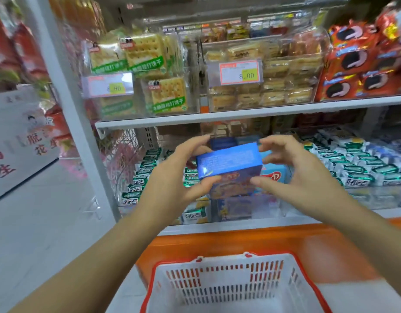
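A blue box (228, 160) with small white print on its top face is held in the air in front of the lower shelf. My left hand (179, 175) grips its left end, thumb below and fingers curled over the top. My right hand (292, 172) grips its right end the same way. More blue boxes (242, 204) stand in a clear bin on the shelf just behind and below the held one. A white shopping basket (228, 285) with a red rim sits below my hands, and nothing shows inside it.
The lower shelf holds green-and-white snack packs (353, 168) on both sides. The upper shelf (240, 114) carries cracker packs (149, 57), a price tag (240, 72) and red cookie bags (357, 64). An orange ledge (262, 240) runs under the shelf. Grey floor lies at left.
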Tool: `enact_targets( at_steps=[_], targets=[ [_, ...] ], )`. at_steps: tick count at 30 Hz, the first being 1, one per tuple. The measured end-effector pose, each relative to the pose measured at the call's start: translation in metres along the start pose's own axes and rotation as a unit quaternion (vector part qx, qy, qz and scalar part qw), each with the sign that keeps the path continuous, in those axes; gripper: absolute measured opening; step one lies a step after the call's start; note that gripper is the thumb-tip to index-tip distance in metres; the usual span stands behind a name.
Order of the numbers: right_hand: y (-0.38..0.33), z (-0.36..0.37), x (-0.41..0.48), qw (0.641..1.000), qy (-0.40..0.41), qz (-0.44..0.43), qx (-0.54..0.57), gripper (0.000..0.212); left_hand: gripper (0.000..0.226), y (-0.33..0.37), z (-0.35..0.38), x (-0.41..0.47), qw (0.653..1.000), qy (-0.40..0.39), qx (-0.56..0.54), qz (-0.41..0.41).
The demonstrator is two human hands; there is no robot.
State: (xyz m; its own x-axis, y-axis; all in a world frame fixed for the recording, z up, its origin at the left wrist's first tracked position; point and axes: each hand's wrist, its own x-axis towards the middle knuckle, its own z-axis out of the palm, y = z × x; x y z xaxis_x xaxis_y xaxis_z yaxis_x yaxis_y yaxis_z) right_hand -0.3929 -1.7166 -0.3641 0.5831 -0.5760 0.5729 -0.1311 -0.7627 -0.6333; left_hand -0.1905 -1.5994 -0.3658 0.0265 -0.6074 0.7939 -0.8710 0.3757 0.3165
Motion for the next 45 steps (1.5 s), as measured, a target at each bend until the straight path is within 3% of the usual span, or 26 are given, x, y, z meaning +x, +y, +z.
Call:
enact_targets(
  at_steps=[2, 6, 9, 12, 19, 25, 27, 31, 35, 39, 45],
  targets=[
    [-0.013, -0.003, -0.008, 0.996, -0.057, -0.049, -0.051, 0.058, 0.060, 0.006, 0.000, -0.015, 1.000, -0.025, 0.001, -0.010],
    [-0.010, 0.006, -0.021, 0.982, -0.120, -0.082, -0.122, 0.051, 0.057, 0.009, 0.010, -0.050, 0.996, -0.063, -0.020, -0.065],
    [0.008, 0.022, -0.039, 0.981, -0.166, -0.044, -0.096, 0.044, 0.054, 0.000, 0.029, -0.083, 0.990, -0.096, -0.030, -0.104],
    [0.039, 0.049, -0.064, 0.974, -0.201, 0.054, -0.090, 0.038, 0.057, -0.017, 0.052, -0.117, 0.974, -0.136, -0.014, -0.182],
    [0.125, 0.118, -0.125, 0.921, -0.289, 0.232, -0.120, 0.039, 0.039, -0.068, 0.101, -0.184, 0.894, -0.284, 0.154, -0.311],
    [0.184, 0.161, -0.177, 0.869, -0.350, 0.317, -0.149, 0.033, 0.061, -0.098, 0.124, -0.238, 0.776, -0.448, 0.228, -0.380],
    [0.196, 0.169, -0.193, 0.854, -0.366, 0.339, -0.147, 0.029, 0.063, -0.103, 0.131, -0.250, 0.757, -0.475, 0.247, -0.375],
    [0.213, 0.176, -0.216, 0.819, -0.414, 0.375, -0.128, 0.024, 0.067, -0.107, 0.142, -0.264, 0.747, -0.487, 0.255, -0.374],
    [0.221, 0.178, -0.223, 0.789, -0.459, 0.379, -0.151, 0.043, 0.070, -0.106, 0.150, -0.268, 0.738, -0.498, 0.257, -0.376],
    [0.222, 0.178, -0.226, 0.783, -0.466, 0.372, -0.176, 0.059, 0.069, -0.105, 0.152, -0.267, 0.735, -0.498, 0.245, -0.390],
    [0.204, 0.170, -0.204, 0.808, -0.449, 0.333, -0.187, 0.056, 0.066, -0.100, 0.144, -0.254, 0.751, -0.470, 0.220, -0.409]
  ],
)
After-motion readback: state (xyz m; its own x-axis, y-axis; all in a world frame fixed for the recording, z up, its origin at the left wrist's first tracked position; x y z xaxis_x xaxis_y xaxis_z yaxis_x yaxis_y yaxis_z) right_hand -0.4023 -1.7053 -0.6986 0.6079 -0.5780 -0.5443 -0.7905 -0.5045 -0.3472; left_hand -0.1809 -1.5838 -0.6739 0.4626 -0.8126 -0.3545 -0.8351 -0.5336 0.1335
